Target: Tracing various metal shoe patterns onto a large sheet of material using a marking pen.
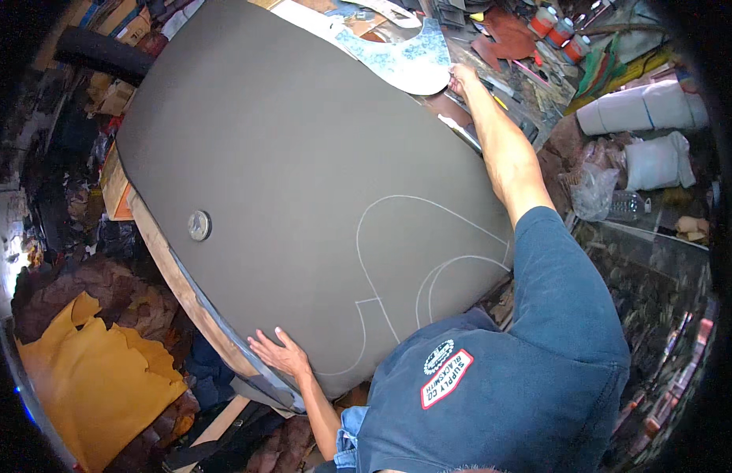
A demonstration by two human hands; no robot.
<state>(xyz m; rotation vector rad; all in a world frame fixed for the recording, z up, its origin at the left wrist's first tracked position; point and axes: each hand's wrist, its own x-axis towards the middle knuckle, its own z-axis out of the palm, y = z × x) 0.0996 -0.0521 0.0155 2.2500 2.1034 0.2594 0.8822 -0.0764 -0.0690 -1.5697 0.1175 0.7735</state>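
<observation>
A large dark grey leather sheet [287,158] covers a wooden worktable [173,268]. White chalk outlines [429,260] are drawn on the sheet's near right part. My left hand [277,352] lies flat with fingers spread on the sheet's near edge. My right hand [463,77] reaches far across and pinches the edge of a pale blue-grey mottled pattern piece [409,57] lying at the sheet's far edge. A small round metal weight [199,225] rests on the sheet at the left.
Yellow leather scraps [90,370] and brown hides lie on the floor at the left. Tools, pots and brown leather pieces [504,35] crowd the far bench. White rolls and bags [646,118] and a plastic bottle [626,206] sit at the right.
</observation>
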